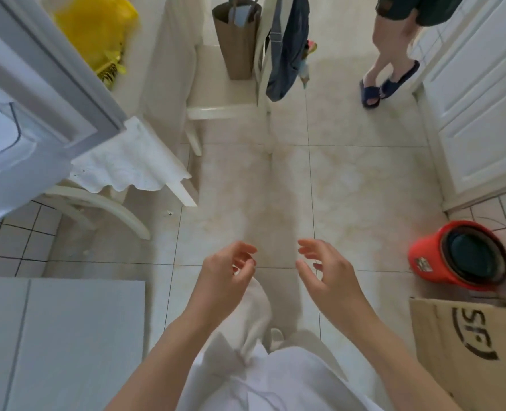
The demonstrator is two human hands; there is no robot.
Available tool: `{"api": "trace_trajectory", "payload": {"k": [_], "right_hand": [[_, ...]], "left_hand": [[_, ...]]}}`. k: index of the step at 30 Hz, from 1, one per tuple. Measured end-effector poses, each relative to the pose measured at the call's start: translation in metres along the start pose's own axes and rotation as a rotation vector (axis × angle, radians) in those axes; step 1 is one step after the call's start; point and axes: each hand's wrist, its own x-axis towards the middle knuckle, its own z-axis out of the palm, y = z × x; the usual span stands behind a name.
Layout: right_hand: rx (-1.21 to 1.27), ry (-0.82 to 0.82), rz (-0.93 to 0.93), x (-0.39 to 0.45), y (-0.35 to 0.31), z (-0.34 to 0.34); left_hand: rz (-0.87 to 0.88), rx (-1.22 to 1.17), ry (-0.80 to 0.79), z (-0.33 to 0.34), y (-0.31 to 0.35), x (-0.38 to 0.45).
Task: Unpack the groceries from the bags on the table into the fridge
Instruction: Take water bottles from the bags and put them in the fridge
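I am holding the left hand [226,274] and the right hand [324,269] side by side above the floor tiles [364,185], fingers loosely spread, gripping nothing. Far left, the fridge door [47,81] is standing open; beyond it, the yellow bag [94,31] is lying on the table [145,69].

Table [145,54] at ten o'clock, draped in a white cloth [127,161], carries a yellow bag [97,28]. Tiled floor [349,179] bears a white chair [219,93] with a brown paper bag [235,40] at twelve o'clock, a red bucket [459,259] at three o'clock, and a cardboard box [468,351] at four o'clock.
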Motion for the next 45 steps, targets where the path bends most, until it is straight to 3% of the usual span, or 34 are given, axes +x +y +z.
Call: {"api": "trace_trajectory", "payload": {"k": [6,10,16,22,32,45], "right_hand": [[0.011,0.008,-0.003,0.109,-0.04,-0.007],[0.147,0.027,0.023,0.183,-0.078,-0.02],[0.159,0.017,-0.03,0.279,-0.112,-0.035],[0.057,-0.116,-0.109,0.373,-0.128,-0.049],[-0.168,-0.417,-0.321,0.533,-0.166,-0.081],[-0.104,-0.626,-0.508,0.652,-0.269,-0.006]], "left_hand": [[0.042,0.019,0.031,-0.04,0.03,0.117],[0.066,0.033,0.075,-0.072,0.048,0.186],[0.008,0.003,0.147,-0.095,0.064,0.262],[-0.051,-0.039,0.235,-0.105,0.082,0.333],[-0.271,-0.22,0.512,-0.112,0.128,0.423],[-0.481,-0.268,0.874,-0.191,0.091,0.468]]}}
